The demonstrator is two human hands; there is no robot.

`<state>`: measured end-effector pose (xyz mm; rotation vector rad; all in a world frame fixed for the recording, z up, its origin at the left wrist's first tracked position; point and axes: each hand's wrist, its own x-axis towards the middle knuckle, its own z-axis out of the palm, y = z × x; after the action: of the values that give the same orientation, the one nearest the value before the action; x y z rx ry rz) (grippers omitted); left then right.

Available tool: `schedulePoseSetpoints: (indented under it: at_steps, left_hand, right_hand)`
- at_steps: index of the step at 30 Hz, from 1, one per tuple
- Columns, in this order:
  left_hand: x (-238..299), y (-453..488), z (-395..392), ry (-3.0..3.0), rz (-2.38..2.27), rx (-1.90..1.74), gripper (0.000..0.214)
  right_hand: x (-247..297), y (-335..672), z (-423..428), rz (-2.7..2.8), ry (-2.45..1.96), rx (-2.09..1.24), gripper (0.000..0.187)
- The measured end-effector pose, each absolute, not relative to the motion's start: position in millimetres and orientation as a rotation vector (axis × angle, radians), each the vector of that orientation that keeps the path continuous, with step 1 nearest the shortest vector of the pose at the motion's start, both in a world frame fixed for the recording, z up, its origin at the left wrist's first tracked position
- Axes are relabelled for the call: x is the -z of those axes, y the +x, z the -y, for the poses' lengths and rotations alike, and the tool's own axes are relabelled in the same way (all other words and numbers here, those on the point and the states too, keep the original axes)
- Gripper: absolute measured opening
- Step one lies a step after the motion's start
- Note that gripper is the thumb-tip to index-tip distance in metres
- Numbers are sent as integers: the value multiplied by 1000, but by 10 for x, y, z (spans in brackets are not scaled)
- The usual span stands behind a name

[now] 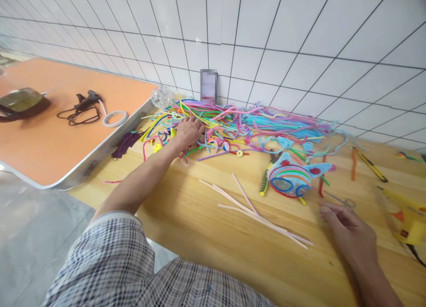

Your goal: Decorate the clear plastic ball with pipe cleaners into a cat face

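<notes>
My left hand (pixel 189 130) reaches far forward and lies on a big heap of coloured pipe cleaners (pixel 239 120) by the tiled wall; its fingers curl into the strands, and what they grip is hidden. My right hand (pixel 346 225) rests on the wooden table (pixel 199 236) with fingers loosely bent and nothing in them, next to small scissors (pixel 342 202). Several pale pink pipe cleaners (pixel 256 211) lie between my hands. A striped pipe-cleaner figure (pixel 293 176) sits just beyond my right hand.
An orange folding table (pixel 49 138) stands at the left with a black cable (pixel 81 109), a tape roll (pixel 115 118) and a dark dish (pixel 20 100). A yellow utility knife (pixel 371 164) and a yellow glue gun (pixel 408 218) lie at the right.
</notes>
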<state>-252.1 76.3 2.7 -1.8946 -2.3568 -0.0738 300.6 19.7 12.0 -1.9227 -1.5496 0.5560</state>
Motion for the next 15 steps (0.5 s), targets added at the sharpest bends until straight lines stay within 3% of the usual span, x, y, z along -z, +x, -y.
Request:
schedulePoseSetpoints:
  at_steps: [8, 12, 15]
  left_hand:
    - [-462, -2630, -1227, -1836, 2290, 341, 55]
    - [-582, -2704, -1469, -2015, 2263, 211, 64]
    - [-585, -2644, -1438, -2019, 2304, 45, 56]
  right_hand:
    - [-276, 2906, -191, 1325, -2059, -774, 52]
    - [-254, 2939, -199, 1306, -2071, -780, 55]
    - [-272, 2941, -198, 1279, -2061, -780, 51]
